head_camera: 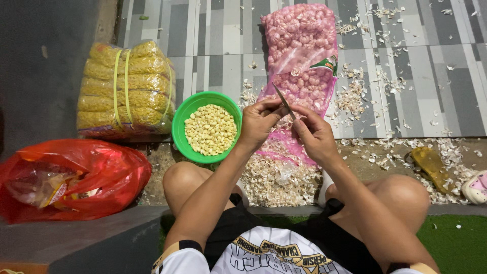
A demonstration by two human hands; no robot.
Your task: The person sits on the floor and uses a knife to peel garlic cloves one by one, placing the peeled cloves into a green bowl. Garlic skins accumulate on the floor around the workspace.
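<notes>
Gripping a small thin-bladed knife (283, 100), the left hand (259, 122) is closed round its handle, blade slanting up toward 11 o'clock. Just beside it, at 3 o'clock, the right hand (315, 133) pinches something too small to tell between curled fingers. Behind both hands, toward 12 o'clock, lies a pink mesh sack of garlic cloves (302, 45). At 9 o'clock sits a round green plastic bowl of peeled yellowish cloves (179, 129). Papery garlic skins (276, 180) pile at 6 o'clock.

Below me: floor (223, 30) of grey striped tiles, a bare concrete strip (385, 162) along its near edge, a dark step (91, 238), and green artificial turf (456, 243) at right.
</notes>
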